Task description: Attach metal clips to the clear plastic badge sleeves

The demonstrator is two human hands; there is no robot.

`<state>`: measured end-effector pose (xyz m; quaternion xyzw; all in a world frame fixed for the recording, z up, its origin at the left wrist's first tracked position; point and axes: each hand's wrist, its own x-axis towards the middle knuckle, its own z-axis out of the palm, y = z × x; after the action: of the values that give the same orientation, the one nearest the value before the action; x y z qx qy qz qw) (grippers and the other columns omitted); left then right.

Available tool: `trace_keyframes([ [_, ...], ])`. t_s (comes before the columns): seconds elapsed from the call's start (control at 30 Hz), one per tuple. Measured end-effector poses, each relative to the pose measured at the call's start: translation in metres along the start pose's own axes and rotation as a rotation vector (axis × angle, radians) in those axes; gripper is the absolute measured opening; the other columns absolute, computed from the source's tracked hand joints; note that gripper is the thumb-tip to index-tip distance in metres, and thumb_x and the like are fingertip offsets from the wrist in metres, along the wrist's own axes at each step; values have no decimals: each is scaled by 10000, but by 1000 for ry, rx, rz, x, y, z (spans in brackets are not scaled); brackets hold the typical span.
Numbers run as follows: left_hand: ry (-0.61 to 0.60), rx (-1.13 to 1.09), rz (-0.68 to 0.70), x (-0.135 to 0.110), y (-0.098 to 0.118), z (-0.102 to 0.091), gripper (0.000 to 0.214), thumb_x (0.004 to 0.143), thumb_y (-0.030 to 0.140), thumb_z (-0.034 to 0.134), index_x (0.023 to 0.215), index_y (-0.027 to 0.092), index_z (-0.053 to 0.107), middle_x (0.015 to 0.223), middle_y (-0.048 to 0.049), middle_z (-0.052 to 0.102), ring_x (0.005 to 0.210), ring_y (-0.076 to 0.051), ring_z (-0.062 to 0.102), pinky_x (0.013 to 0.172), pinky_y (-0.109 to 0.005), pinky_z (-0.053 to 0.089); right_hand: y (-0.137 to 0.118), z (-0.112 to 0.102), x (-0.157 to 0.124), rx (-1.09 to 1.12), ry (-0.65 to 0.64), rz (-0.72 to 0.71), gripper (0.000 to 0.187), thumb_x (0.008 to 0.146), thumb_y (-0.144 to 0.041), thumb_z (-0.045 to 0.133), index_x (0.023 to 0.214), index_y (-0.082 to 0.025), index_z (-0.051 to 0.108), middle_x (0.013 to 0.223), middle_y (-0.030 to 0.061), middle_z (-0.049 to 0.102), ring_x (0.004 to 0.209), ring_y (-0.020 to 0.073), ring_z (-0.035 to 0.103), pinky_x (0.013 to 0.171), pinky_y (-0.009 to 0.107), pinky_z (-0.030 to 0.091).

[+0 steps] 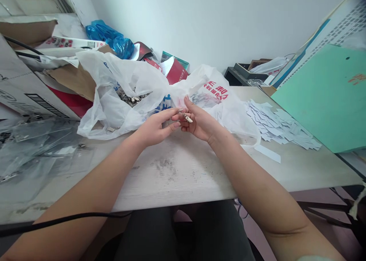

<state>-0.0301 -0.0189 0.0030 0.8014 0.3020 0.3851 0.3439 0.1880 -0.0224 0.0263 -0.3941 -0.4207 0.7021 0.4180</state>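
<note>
Pinching a slim metal clip (pixel 188 119) in the right hand (pixel 198 120), grip clamped; left hand (pixel 156 128) grip unclear

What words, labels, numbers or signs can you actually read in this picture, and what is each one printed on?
Red Chinese characters on the white plastic bag: creased and tilted, too unclear to quote.
Blue print lower on the bag: too folded to read.
Barcode on the cardboard box: no digits legible.
Square code on the printed card: too small to read.

Small, cluttered workroom for hand piecework: scuffed worktop (pixel 174 177), cardboard carton (pixel 24 82), plastic bag (pixel 108 114) of metal clips (pixel 128 98), heaped paper slips (pixel 280 125).
</note>
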Motion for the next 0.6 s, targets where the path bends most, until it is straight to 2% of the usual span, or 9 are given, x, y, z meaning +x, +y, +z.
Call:
trace_keyframes([
  [0.07, -44, 77, 37, 1, 1, 0, 388, 1076, 468, 782, 1417, 291, 840, 1510, -112, 817, 1429, -372, 749, 1301, -534, 556, 2, -2, 1, -12, -2, 6, 533, 865, -721, 977, 846, -262, 706, 898, 45, 860, 777, 215, 749, 693, 365, 553],
  [0.17, -71, 144, 39, 2, 2, -1, 222, 1063, 411, 768, 1218, 276, 851, 1386, -107, 838, 1362, -366, 755, 1243, -519, 583, 5, -5, 4, -30, -1, 15, 325, 872, -512, 987, 926, -252, 799, 923, 31, 858, 800, 194, 748, 742, 359, 574],
  [0.23, -54, 140, 56, 2, 2, -1, 189, 1044, 398, 785, 1173, 276, 851, 1407, -109, 824, 1388, -369, 742, 1247, -513, 578, 7, -6, 6, -33, 10, 8, 207, 888, -400, 942, 949, -235, 833, 953, 46, 870, 826, 190, 753, 750, 346, 573],
  [0.33, -28, 120, 73, 2, 2, -2, 220, 1024, 392, 808, 1206, 279, 858, 1450, -113, 811, 1404, -371, 738, 1265, -517, 568, 8, -6, 6, -35, 19, -23, 143, 912, -344, 896, 933, -212, 846, 990, 77, 886, 848, 187, 761, 746, 324, 566],
  [0.43, -15, 112, 56, 1, 4, -4, 258, 1033, 419, 790, 1236, 277, 862, 1433, -116, 823, 1409, -370, 734, 1283, -533, 561, 8, -5, 4, -52, -6, -66, 162, 928, -365, 903, 921, -214, 844, 1012, 86, 894, 865, 187, 770, 760, 311, 574],
  [0.6, 39, 107, 58, -1, 4, -4, 389, 1040, 438, 786, 1390, 283, 856, 1566, -116, 783, 1501, -371, 703, 1342, -546, 525, 8, -5, 3, -72, -86, -105, 199, 953, -412, 915, 929, -226, 847, 1035, 93, 896, 916, 205, 796, 871, 343, 641],
])
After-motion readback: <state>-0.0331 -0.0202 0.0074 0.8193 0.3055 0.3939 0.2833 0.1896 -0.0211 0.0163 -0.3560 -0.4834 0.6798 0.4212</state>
